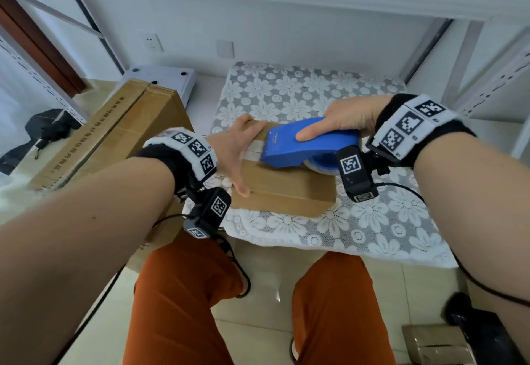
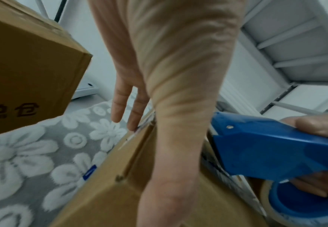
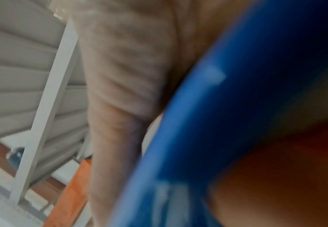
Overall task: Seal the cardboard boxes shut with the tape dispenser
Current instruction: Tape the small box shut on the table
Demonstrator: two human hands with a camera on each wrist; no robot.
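A small cardboard box lies flat on the lace-covered table. My left hand rests open across the box's left end, thumb along the near edge, fingers reaching over the far corner. My right hand grips a blue tape dispenser that sits on the box top, its nose pointing left toward my left hand. A strip of clear tape runs along the seam between the nose and my left hand. The dispenser and its tape roll show in the left wrist view; the blue body fills the right wrist view, blurred.
A large cardboard box with printed characters stands to the left of the table, close to my left forearm. A white appliance lies behind it. Metal shelf posts stand at the right. My knees in orange trousers are below the table edge.
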